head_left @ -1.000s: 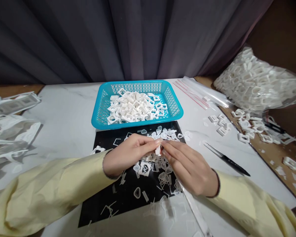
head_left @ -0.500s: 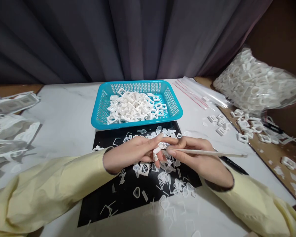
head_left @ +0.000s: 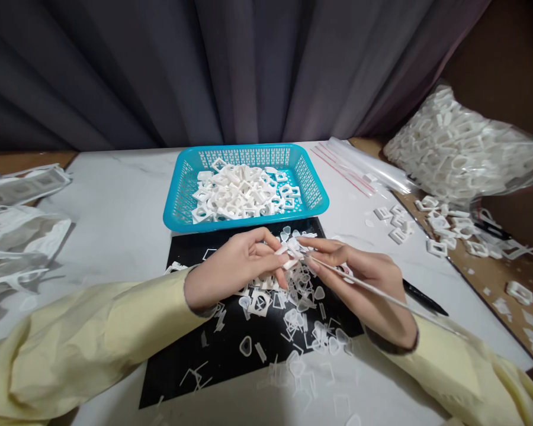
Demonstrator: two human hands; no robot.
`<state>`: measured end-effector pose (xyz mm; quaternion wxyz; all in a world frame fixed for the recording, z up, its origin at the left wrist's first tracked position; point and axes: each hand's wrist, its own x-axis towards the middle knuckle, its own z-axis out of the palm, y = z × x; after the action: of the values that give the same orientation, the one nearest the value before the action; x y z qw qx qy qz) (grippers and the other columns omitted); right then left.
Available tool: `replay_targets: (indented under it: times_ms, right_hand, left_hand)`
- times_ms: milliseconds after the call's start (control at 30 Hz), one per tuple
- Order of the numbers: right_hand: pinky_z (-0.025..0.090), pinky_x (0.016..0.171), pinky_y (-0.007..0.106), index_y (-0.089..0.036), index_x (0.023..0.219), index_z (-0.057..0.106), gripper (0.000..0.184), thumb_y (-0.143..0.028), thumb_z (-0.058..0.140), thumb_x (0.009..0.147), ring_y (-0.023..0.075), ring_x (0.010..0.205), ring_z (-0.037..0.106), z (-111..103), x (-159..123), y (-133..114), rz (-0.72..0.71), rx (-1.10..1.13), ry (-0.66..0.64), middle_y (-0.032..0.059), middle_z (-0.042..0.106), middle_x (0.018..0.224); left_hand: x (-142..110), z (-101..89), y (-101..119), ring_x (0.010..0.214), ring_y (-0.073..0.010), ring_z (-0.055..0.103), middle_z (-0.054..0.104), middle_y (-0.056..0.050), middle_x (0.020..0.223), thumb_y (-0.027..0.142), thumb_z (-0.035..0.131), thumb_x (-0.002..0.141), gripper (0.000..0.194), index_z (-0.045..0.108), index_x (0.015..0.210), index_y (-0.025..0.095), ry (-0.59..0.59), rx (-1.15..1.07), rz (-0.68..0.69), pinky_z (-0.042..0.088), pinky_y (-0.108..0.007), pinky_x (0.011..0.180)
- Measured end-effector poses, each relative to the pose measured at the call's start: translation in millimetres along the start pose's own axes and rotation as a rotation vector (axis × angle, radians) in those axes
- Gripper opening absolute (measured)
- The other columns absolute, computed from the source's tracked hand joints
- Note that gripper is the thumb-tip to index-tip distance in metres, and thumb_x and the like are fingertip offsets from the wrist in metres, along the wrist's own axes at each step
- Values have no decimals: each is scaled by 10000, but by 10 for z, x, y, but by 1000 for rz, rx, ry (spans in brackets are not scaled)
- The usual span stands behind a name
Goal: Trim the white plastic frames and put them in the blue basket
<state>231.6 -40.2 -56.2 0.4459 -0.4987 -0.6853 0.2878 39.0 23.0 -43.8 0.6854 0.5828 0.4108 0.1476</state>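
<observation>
My left hand (head_left: 244, 260) is closed in a pinch on a small white plastic piece (head_left: 289, 260). My right hand (head_left: 364, 284) grips a long, thin, light-coloured stick-like tool (head_left: 382, 293), whose near part slants down over the wrist toward the sleeve. The tool's tip meets or nearly meets the white piece; fingers partly hide that spot. Below both hands lies a black mat (head_left: 182, 355) strewn with white frames, thin strips and translucent offcuts (head_left: 295, 322).
Behind the mat stands a blue plastic basket (head_left: 313, 207) heaped with white pieces. A stuffed clear bag (head_left: 462, 148) sits at the right, near loose white frames (head_left: 459, 231). Flat clear bags (head_left: 368, 165) lie behind. A black pen-like object (head_left: 426, 299) rests beside my right wrist.
My right hand has shifted slightly right, and the tool has swung from nearly level to slanting down to the right. The white piece has turned between my left fingers.
</observation>
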Motion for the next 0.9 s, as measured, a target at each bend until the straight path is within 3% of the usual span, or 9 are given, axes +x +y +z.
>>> replay_targets:
  times_ms: [167,300,600,900]
  right_hand:
    - [531,912,402,-181,865,617,146,-50,588,806,210,1053,628,36,-4,-43,-242,-11,-62,93,669,1119]
    - [528,935,389,-138,955,621,207,-6,568,803,215,1109,596,61,-26,-41,-342,-29,-140,139,641,1164]
    - [538,933,353,-115,962,635,191,-17,588,806,201,1069,623,87,-22,-19,-358,-72,-83,132,682,1081]
    - [474,1016,385,-96,1023,602,283,41,574,777,217,1139,575,67,-61,62,-323,-23,-160,138,646,1147]
  left_hand:
    - [-12,2,-16,691,-178,648,724,-57,672,300,546,847,130,509,816,179,-46,22,24,438,-319,687]
    - [-9,-14,-24,685,-179,663,721,-40,655,248,587,817,124,600,899,157,-64,-71,4,443,-321,710]
    - [22,-45,-94,589,-122,614,709,-11,609,211,651,770,154,702,907,163,-49,-185,-77,400,-250,608]
    - [7,-11,-65,548,-94,579,706,-11,567,87,635,741,176,722,883,144,-21,-210,-109,397,-199,565]
